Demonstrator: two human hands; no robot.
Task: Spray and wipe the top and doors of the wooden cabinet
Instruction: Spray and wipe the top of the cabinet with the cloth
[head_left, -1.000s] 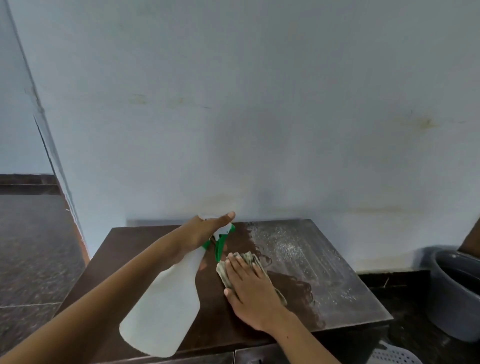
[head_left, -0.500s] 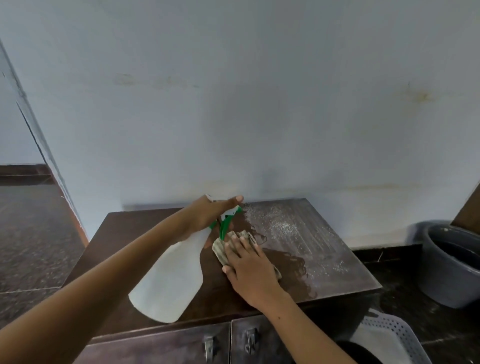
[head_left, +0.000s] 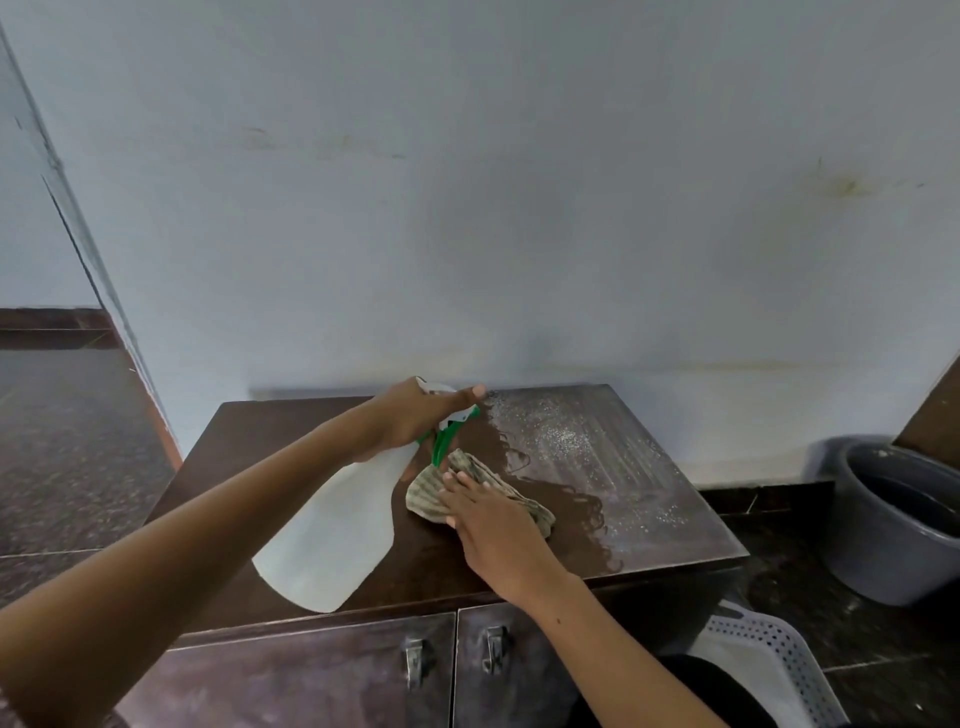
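A dark wooden cabinet (head_left: 249, 441) stands against the pale wall. The right part of its top is dusty and speckled with spray drops; the middle is wet and dark. My left hand (head_left: 415, 415) grips the neck of a white spray bottle (head_left: 332, 540) with a green trigger, nozzle pointing right over the top. My right hand (head_left: 493, 519) lies flat on a striped greyish cloth (head_left: 431, 491), pressing it onto the wet patch. Two doors (head_left: 311, 675) with metal latches show below the front edge.
A grey plastic tub (head_left: 893, 519) sits on the dark floor to the right of the cabinet. A white perforated basket (head_left: 774, 660) stands at the lower right beside the doors. A wall corner and open floor lie to the left.
The camera has tilted down, so the cabinet doors have come into view. My right hand has kept the cloth on the wet middle patch, shifting slightly. The left hand still holds the bottle.
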